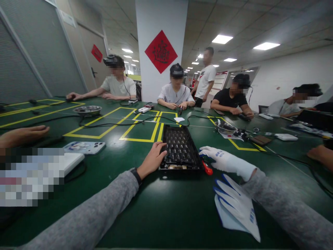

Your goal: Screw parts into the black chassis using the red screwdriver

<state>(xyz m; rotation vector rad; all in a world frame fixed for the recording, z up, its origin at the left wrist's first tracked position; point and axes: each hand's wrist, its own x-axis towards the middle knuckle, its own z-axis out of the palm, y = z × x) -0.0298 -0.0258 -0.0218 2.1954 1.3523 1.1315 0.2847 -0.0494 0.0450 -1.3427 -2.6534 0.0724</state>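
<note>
A black rectangular casing (pixel 179 146) lies open-side up on the green table, with rows of small shiny pieces inside and a pale strip along its near end. My left hand (pixel 154 157), bare, grips the casing's left rim, fingertips over the edge. On the other side my right hand (pixel 221 158), in a white glove, lies beside the casing with fingers stretched toward it. A red-handled tool (pixel 207 168) lies between that hand and the casing; its working end is hidden. Nearer to me, a spare white-and-blue glove (pixel 235 208) lies flat below my right wrist.
A phone (pixel 85 147) and a white object (pixel 74 163) are on the left, near another person's hand (pixel 24 136). Metal bowls (pixel 87 110) and black cables (pixel 140 122) lie across the table (pixel 145 215). Several people sit around it. Another person's hand (pixel 321 156) is at the right edge.
</note>
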